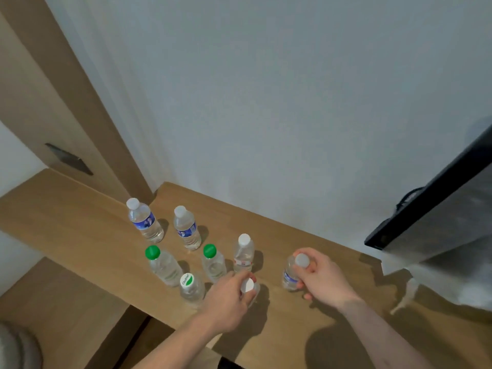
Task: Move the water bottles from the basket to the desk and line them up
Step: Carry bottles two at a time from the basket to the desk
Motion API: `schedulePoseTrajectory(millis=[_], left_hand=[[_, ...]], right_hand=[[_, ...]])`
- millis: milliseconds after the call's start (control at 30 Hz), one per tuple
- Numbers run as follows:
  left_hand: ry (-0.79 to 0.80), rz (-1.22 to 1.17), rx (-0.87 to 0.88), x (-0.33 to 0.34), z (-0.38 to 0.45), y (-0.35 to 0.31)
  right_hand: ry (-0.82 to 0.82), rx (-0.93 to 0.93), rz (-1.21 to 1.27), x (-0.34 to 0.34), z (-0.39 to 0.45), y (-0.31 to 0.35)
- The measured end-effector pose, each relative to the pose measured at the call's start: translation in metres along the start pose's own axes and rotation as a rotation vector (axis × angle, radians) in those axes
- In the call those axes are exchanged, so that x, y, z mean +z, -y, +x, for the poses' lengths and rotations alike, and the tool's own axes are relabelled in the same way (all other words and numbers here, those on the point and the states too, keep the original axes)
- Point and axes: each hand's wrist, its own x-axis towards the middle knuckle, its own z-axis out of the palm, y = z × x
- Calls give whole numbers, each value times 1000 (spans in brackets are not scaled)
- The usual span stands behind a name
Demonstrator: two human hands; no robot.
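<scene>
While six clear plastic bottles (pixel 186 229) stand on wood-grain desk (pixel 306 323), both hands (pixel 229 299) grip round-capped bottles.

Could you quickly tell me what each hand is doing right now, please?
Left hand: grips a white-capped bottle standing on the desk.
Right hand: grips a blue-label bottle by its top, also on the desk.

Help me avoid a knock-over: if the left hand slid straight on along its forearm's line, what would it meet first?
Probably the red-labelled bottle just beyond the left hand; depth is uncertain from one view.
</scene>
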Motion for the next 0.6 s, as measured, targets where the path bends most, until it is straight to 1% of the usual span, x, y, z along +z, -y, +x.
schedulePoseTrajectory(millis=[100,233,367,467,600], left_hand=[[30,2,54,-7,13,5],[72,24,95,-12,20,12],[92,39,130,-15,16,17],[111,50,160,-18,12,18],[104,74,179,-30,4,16]], right_hand=[[-51,62,36,15,24,8],[-100,148,145,36,50,8],[-144,157,276,51,58,5],[-162,142,221,51,55,12],[-136,142,124,43,41,18]])
